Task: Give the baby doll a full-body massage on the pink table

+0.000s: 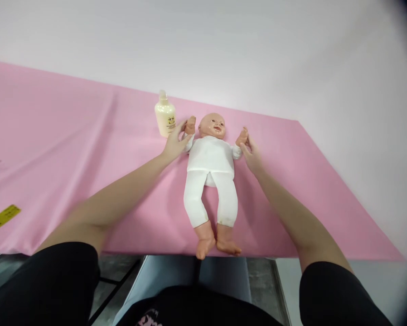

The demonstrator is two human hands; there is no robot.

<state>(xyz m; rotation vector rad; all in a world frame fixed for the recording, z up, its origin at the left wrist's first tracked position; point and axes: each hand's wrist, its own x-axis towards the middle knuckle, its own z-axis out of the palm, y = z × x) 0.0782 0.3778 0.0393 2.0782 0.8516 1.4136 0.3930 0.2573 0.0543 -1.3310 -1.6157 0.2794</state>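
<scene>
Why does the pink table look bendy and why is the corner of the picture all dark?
In the head view, the wide lens curves the pink table cover and darkens the right-hand corners; the light is soft and even, with only faint shadows under the doll and both hands, left hand and right hand; the bottle looks slightly soft.
</scene>
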